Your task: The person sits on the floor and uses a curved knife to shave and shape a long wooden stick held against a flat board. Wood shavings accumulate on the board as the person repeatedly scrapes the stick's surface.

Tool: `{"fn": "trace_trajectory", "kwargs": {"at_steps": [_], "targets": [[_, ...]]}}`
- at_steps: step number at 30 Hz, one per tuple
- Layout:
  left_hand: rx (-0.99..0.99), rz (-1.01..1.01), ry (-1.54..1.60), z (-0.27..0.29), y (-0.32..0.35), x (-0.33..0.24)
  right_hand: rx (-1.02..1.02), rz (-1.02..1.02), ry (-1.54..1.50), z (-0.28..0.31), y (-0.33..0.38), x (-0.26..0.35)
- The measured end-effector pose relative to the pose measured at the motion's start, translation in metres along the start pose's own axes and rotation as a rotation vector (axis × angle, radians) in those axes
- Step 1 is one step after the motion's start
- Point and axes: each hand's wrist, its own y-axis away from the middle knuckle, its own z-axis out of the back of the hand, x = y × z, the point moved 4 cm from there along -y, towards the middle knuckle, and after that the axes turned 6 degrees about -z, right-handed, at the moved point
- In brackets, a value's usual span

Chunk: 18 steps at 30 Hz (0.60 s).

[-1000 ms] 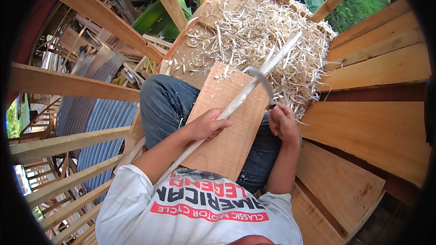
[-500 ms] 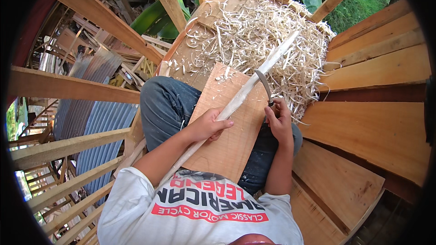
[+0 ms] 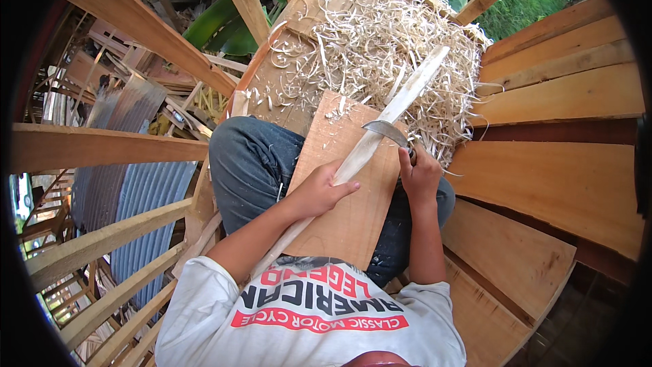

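A long pale wooden stick (image 3: 403, 100) runs slantwise from beside my belly up to the far right, its far end whittled smooth and flat. My left hand (image 3: 324, 190) is wrapped round the stick at its middle, thumb stretched along the near side. My right hand (image 3: 421, 175) grips the dark handle of a small curved knife (image 3: 387, 129). The hooked blade lies across the stick, a little beyond my left hand. Under the stick, a flat wooden board (image 3: 346, 221) rests over my lap, with a few chips on its far end.
Curly wood shavings (image 3: 407, 47) are heaped on the wooden floor (image 3: 282, 105) ahead. Upright slats (image 3: 241, 0) and rails (image 3: 109, 231) fence the left and far sides. Wide planks (image 3: 543, 190) line the right. Beyond the left rails lie corrugated sheets (image 3: 153, 197) and scrap wood.
The knife blade has slid along the stick toward my left hand and turned to lie more squarely across it. Both hands keep their holds.
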Motion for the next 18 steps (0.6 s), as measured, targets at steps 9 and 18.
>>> {"fn": "trace_trajectory", "kwargs": {"at_steps": [9, 18], "targets": [[0.008, -0.120, -0.085, 0.008, -0.006, 0.028, -0.092, 0.043, 0.172, -0.003, -0.013, -0.015], [-0.029, -0.369, -0.202, -0.003, 0.008, 0.022, -0.242, -0.587, -0.029, 0.026, -0.048, -0.106]]}}
